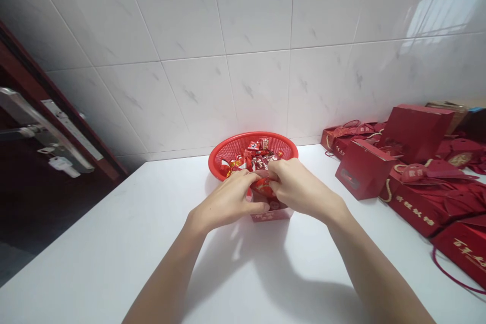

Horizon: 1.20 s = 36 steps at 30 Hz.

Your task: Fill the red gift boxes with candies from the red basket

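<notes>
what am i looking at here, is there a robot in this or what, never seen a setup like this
There's no robot: these are a person's own bare hands. The single picture comes from a camera worn on the head, looking forward and down, so the forearms enter from the bottom edge.

The left hand and right hand meet at a small red box on the white table. A shiny red packet shows between them, but the fingers hide whether either hand grips it. Just behind is a red plastic basket with small wrapped pieces, probably sweets. More red boxes, some with cord handles, stand to the right. A tiled wall rises behind.
</notes>
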Tool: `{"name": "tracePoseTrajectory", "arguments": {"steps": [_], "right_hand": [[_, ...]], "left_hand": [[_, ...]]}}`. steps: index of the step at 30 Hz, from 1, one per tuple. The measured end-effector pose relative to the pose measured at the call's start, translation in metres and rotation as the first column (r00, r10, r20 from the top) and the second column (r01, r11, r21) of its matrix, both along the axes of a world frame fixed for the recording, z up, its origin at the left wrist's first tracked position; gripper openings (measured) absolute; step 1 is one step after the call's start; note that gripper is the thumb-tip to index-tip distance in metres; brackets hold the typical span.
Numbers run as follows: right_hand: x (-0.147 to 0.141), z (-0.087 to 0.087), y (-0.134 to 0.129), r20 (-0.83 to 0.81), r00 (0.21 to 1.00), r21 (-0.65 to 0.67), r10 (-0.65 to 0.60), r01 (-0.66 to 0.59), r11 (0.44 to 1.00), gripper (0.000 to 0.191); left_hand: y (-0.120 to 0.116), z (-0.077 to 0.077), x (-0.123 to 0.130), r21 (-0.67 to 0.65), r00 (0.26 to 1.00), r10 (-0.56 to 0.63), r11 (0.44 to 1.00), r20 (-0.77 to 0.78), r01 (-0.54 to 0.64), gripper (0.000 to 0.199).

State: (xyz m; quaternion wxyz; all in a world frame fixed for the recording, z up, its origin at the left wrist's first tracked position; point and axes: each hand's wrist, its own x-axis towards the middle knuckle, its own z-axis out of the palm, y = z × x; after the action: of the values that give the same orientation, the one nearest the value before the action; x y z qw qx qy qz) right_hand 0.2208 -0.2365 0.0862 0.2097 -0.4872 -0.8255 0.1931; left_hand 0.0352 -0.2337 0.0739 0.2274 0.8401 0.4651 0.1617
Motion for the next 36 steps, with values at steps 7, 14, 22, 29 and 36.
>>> {"name": "tracePoseTrajectory", "arguments": {"steps": [7,14,22,29,36], "right_hand": [[0.008,0.006,0.006,-0.029,0.999,-0.003,-0.037,0.037,0.999,0.026],[0.024,0.010,0.010,-0.187,0.982,-0.039,-0.036,0.030,0.999,0.020],[0.030,0.004,0.021,-0.375,0.924,-0.219,0.071,-0.162,0.962,0.016],[0.026,0.001,0.024,-0.472,0.872,-0.224,0.129,-0.260,0.939,0.015],[0.025,-0.002,0.027,-0.251,0.960,-0.101,0.123,-0.152,0.983,0.013]], "left_hand": [[0.000,0.000,-0.001,-0.061,0.997,0.059,0.996,-0.050,-0.062,0.042],[0.002,0.001,-0.001,-0.071,0.995,0.073,0.994,-0.073,-0.078,0.042],[0.002,0.005,-0.002,-0.095,0.997,0.071,0.993,-0.043,-0.075,0.048],[0.003,0.008,-0.002,-0.109,0.999,0.047,0.993,0.017,-0.044,0.023],[0.004,0.006,-0.001,-0.087,0.998,0.067,0.994,-0.001,-0.067,0.020]]}}
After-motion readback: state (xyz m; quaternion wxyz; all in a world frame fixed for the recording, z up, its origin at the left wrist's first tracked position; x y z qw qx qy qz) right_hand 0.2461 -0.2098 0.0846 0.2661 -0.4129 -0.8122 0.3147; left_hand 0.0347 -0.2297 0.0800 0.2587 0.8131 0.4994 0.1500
